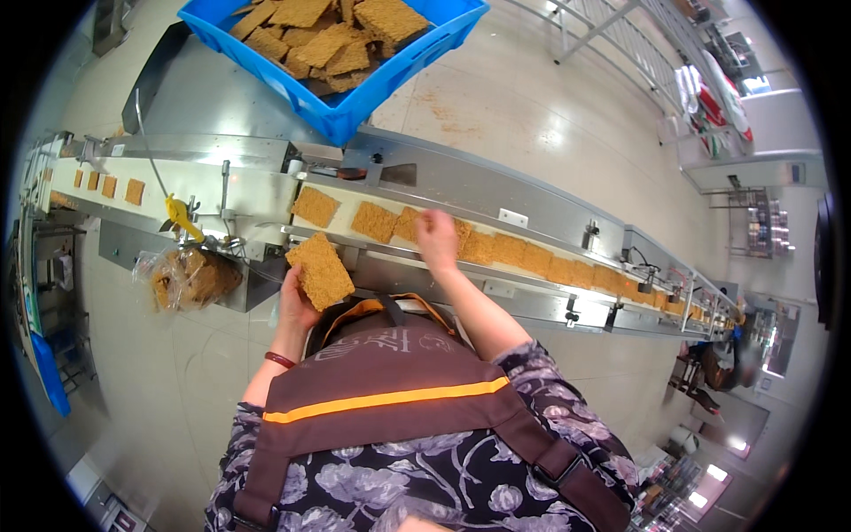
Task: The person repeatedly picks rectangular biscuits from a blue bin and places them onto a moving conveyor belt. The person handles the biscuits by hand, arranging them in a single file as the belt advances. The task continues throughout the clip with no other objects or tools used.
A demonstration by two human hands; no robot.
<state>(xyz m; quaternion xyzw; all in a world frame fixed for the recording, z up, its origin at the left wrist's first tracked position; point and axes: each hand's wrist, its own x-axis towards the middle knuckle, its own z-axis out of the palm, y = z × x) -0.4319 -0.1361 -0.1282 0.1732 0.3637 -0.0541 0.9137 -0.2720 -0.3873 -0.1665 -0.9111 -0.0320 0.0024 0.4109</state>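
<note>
The left hand [298, 304] is partly closed around the edge of a golden-brown slab [321, 273] with a coarse, crumbly surface. The held slab is located in front of the apron [381, 390], off the near side of the conveyor, with its broad face visible and tilted. Whether it is one piece or several stacked pieces cannot be determined.

The right hand [436, 238] is positioned over the conveyor belt [347, 215], its fingers curled inward. It overlaps the row of slabs [523, 255] in this view; contact with them, and any item inside the fingers, cannot be confirmed.

The row runs along the belt toward the far right — spaced apart at the left end, closely set beyond the right hand. A second belt [197, 171] at left carries smaller-looking pieces [109, 186]. A dark-handled tool [341, 172] rests on the metalwork at the near end of the main line.

A blue bin [332, 124], located beyond the conveyor, contains a loose heap of slab pieces [332, 40]. A clear plastic bag [191, 279] with brown contents is beside the left belt, below a yellow item [180, 217].
</note>
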